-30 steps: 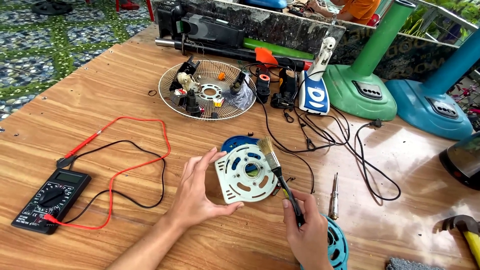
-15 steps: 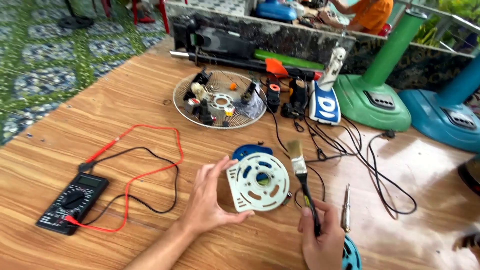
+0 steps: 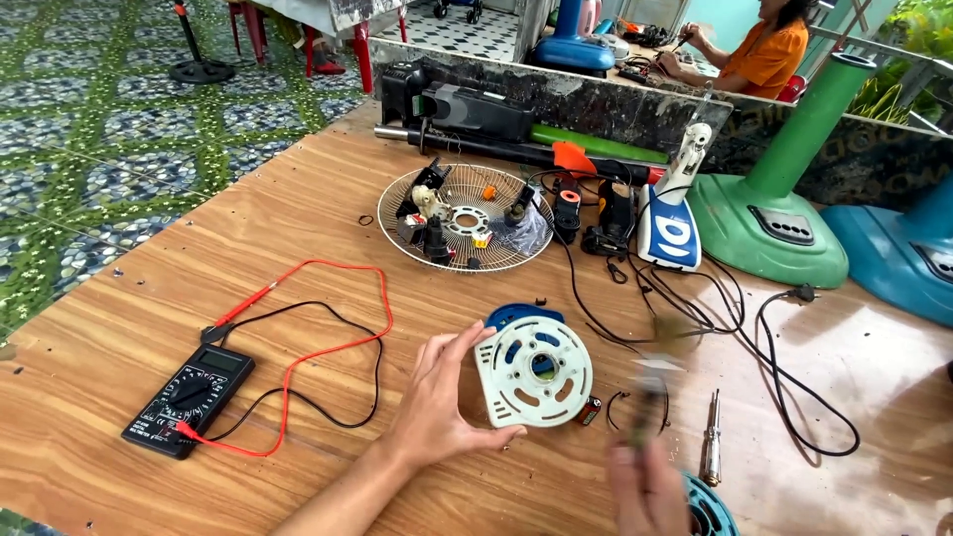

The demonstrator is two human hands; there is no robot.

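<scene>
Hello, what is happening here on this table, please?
A person holds a white round fan motor cover upright on the wooden table with the left hand. The right hand, blurred by motion, grips a paintbrush beside the cover. A multimeter lies to the left, and a fan grille holding small parts sits behind.

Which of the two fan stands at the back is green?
The nearer green fan stand, beside the white-and-blue part; the other stand, at the table's right edge, is blue.
</scene>
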